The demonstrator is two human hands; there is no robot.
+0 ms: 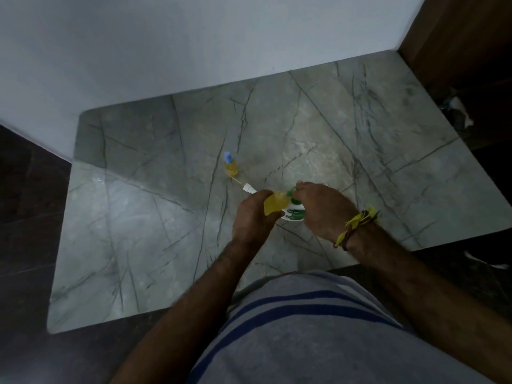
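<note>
My left hand [253,214] grips a bottle of yellow liquid [273,205] with a white and green label [293,214], held just above the grey marble table [155,217]. At the bottle's top, my right hand [322,207] pinches a green cap or pump part [293,195]. A white pump piece with a thin tube [248,188] lies on the table just beyond my left hand. Farther back stands a small yellow bottle with a blue cap [230,165].
A pale wall [194,45] runs along the table's far edge. A brown wooden panel [454,37] stands at the right. Dark floor [25,217] lies to the left and right of the table. Yellow and dark threads [357,225] circle my right wrist.
</note>
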